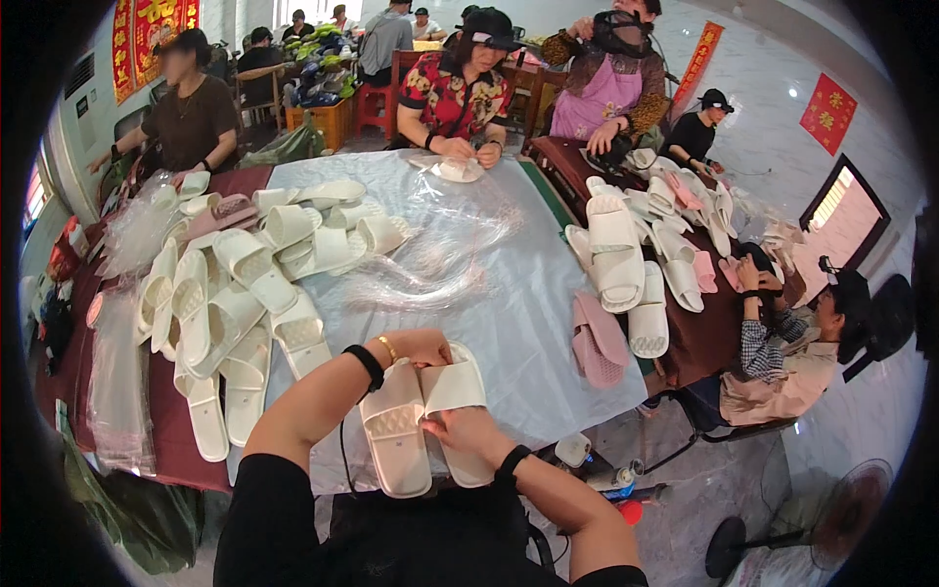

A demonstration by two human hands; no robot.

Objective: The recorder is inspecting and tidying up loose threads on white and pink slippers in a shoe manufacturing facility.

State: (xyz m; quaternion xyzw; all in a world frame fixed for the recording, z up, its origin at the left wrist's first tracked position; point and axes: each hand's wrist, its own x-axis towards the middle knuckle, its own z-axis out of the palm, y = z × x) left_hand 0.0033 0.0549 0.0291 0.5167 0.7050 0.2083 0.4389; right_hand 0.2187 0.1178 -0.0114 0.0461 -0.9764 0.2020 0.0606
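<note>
In front of me, at the table's near edge, a pair of cream-white slide slippers stands side by side: a left slipper (400,470) and a right slipper (454,384). My left hand (416,346) bends over their far ends, its fingers curled at the strap openings and partly hidden. Lower down, my right hand (468,431) grips the right slipper beside its strap, with the fingertips at the gap between the two. Black bands circle both wrists, and a gold-coloured bracelet is on the left one.
A heap of white slippers (223,313) covers the table's left side. Clear plastic bags (122,391) lie left of it, more plastic film (430,269) in the middle. At right are a pink slipper pair (599,340) and stacked white ones (615,256). Several people sit around.
</note>
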